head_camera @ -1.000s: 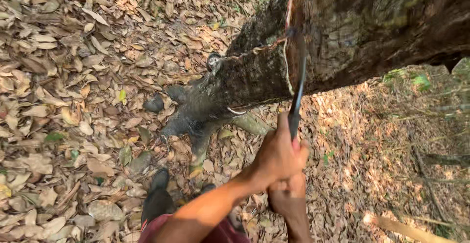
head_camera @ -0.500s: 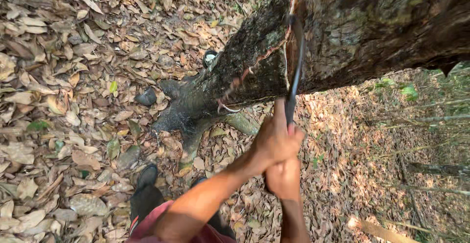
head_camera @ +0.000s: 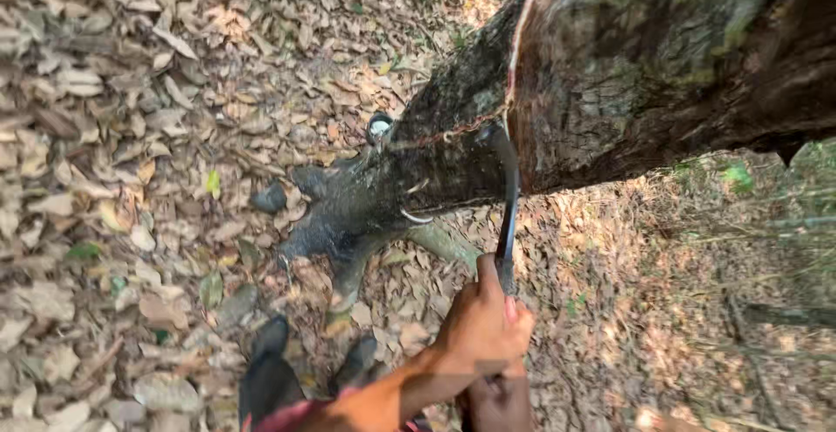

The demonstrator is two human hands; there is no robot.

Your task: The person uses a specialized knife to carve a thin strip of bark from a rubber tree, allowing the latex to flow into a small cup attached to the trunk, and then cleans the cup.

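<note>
Against the tree trunk (head_camera: 610,75), in the head view, a long dark tapping knife (head_camera: 508,197) stands nearly upright, its hooked tip set into the slanting cut in the bark just where the paler, scraped panel begins; the shaft runs down from the trunk to the person's two hands below it. The left hand (head_camera: 482,326) is wrapped tight round the handle, thumb laid up along it toward the trunk, fingers fully curled with no gap showing; the right hand (head_camera: 498,401) sits directly under the left, farther from the trunk, also closed on the handle's end as far as the frame edge and the blur let one judge. Both forearms rise from the bottom of the frame, the left one crossing from the lower left, wrists fairly straight. The knife looks to be stiff metal, slim and fairly light, sharp only at the hook; the handle end is the sensible place to grip, as here, and the tip would likely skid on hard bark if pushed off line. Left of the trunk's cut a small cup (head_camera: 380,125) hangs on a wire; at the trunk's foot lie spreading roots, dry leaves (head_camera: 113,136) and the person's dark boots (head_camera: 266,371).
</note>
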